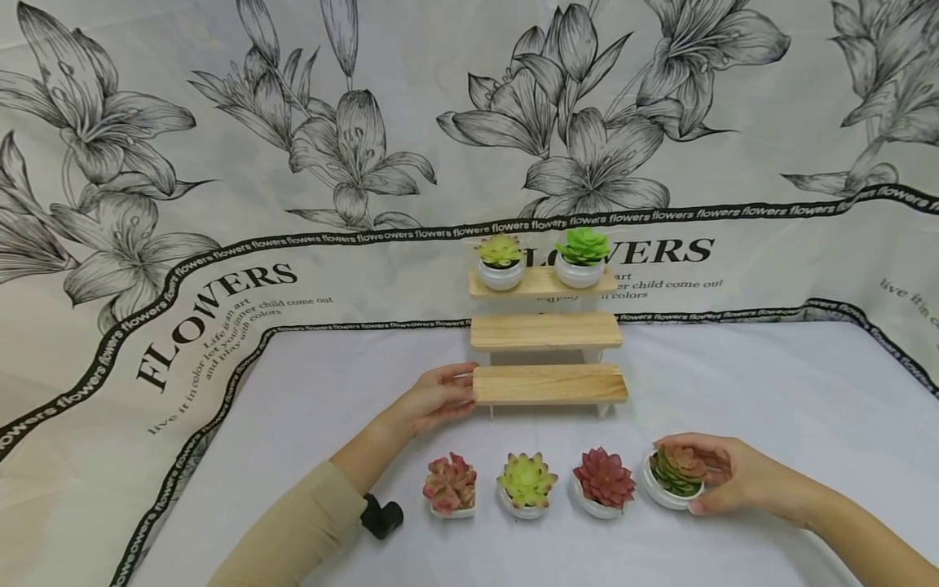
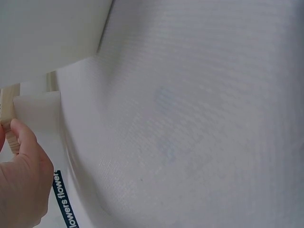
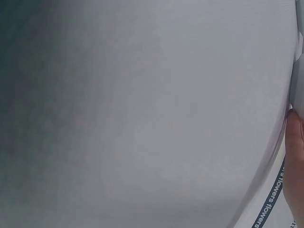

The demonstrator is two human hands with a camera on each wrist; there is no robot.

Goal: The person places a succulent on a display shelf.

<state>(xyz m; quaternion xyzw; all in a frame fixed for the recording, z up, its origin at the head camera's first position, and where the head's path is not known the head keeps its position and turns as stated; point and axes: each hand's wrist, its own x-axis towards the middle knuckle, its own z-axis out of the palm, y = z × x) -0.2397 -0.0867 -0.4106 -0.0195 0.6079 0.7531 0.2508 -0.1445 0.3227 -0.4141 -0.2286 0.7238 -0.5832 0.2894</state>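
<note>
A three-tier wooden display stand (image 1: 550, 385) stands at the centre of the head view. My left hand (image 1: 440, 398) holds the left end of its lowest board; in the left wrist view the thumb and a finger pinch the wooden board (image 2: 7, 107). At the right, my right hand (image 1: 741, 481) grips the white pot of a green-and-red succulent (image 1: 676, 470) on the table. Only part of the right hand (image 3: 294, 156) shows in the right wrist view, at the edge. On the top board sit a yellow-green succulent (image 1: 500, 262) and a bright green succulent (image 1: 582, 258).
In a row left of the right hand stand a dark red succulent (image 1: 604, 481), a yellow-green one with red tips (image 1: 527, 483) and a pink one (image 1: 451, 484). A black strap piece (image 1: 382, 517) is at the left wrist. Behind hangs a flower-printed cloth (image 1: 396, 277).
</note>
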